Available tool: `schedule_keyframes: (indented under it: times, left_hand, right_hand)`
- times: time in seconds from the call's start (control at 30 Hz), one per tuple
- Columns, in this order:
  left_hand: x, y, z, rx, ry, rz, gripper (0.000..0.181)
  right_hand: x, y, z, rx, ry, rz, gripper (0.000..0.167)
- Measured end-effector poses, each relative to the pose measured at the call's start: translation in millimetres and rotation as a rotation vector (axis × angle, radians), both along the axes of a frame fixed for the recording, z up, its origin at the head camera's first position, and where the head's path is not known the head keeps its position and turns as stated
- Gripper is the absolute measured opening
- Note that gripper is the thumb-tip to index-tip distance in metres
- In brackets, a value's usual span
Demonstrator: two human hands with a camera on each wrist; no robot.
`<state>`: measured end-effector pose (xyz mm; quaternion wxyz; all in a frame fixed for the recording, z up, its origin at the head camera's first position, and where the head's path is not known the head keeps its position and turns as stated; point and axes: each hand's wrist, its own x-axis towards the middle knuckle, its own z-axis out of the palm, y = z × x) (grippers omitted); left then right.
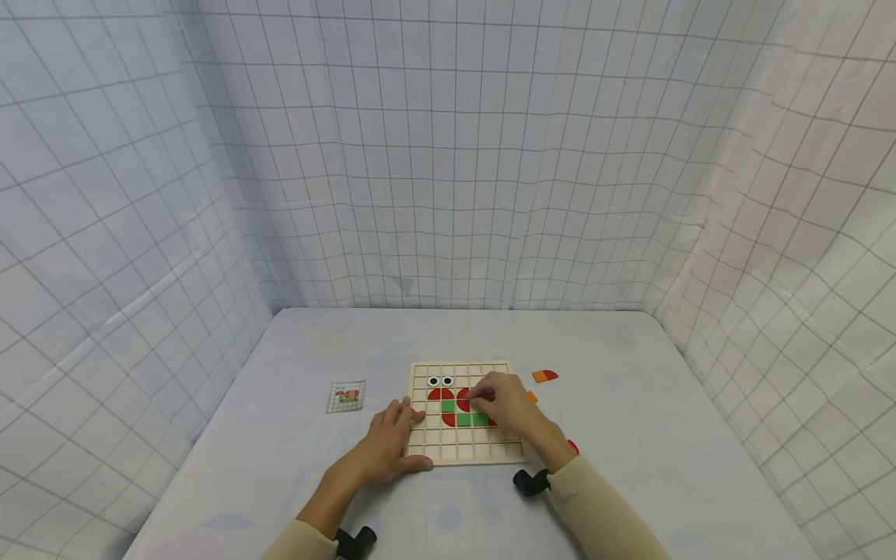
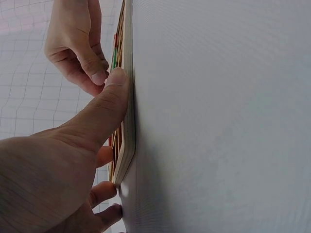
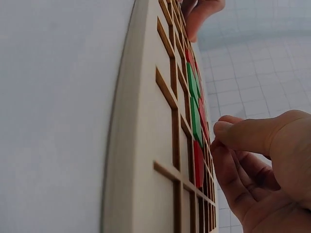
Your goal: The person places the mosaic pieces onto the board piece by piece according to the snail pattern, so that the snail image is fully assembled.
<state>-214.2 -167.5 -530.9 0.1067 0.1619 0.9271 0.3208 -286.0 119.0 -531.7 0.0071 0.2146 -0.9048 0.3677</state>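
A pale wooden grid board (image 1: 441,453) lies on the table. It bears two eye tiles (image 1: 440,381), red rounded tiles (image 1: 441,394) and green square tiles (image 1: 463,419). My left hand (image 1: 385,443) rests at the board's front left corner, its thumb on the front rim and its fingers along the left side. Over the board's right half, the thumb and forefinger of my right hand (image 1: 505,402) pinch at a red quarter-round tile (image 1: 463,405). The fingertips hide most of what lies between them, also in the right wrist view, where the hand (image 3: 257,160) hovers close above the grid.
Left of the board lies a small picture card (image 1: 346,397) with a gridded drawing. Loose orange and red tiles (image 1: 544,376) lie to the right, and another red tile (image 1: 573,446) is partly behind the right wrist. Gridded white cloth walls (image 1: 448,194) surround the table.
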Motion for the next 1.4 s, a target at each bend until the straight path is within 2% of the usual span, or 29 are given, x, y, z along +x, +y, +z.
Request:
schedule_keyframes:
  times: [0.1, 0.33, 0.53, 0.83, 1.0, 1.17, 1.4]
  left_hand:
    - [0.9, 0.4, 0.8, 0.004, 0.003, 0.005, 0.085]
    - [2.8, 0.4, 1.2, 0.014, 0.006, 0.003, 0.084]
    - [1.9, 0.2, 1.7, 0.016, 0.017, -0.007, 0.085]
    - [1.9, 1.3, -0.6, -0.001, 0.005, 0.003, 0.087]
    - [2.1, 1.3, -0.9, 0.003, 0.008, 0.000, 0.086]
    - [2.1, 0.6, 2.7, 0.008, 0.012, -0.008, 0.088]
    - [3.0, 0.7, 3.1, 0.005, 0.005, -0.008, 0.088]
  right_hand:
    - [-2.4, 8, 1.4, 0.018, 0.013, -0.034, 0.011]
    - [-8.6, 34, 5.8, 0.038, -0.023, -0.098, 0.012]
    - [-15.4, 63, 7.1, 0.072, -0.013, -0.073, 0.019]
    - [-21.6, 99, 4.8, 0.111, -0.105, -0.042, 0.032]
    - [-19.8, 109, 4.3, 0.109, -0.148, -0.010, 0.035]
    - [-18.5, 115, 2.5, 0.083, -0.195, -0.012, 0.032]
    - [-18.8, 118, -0.5, 0.082, -0.207, -0.017, 0.028]
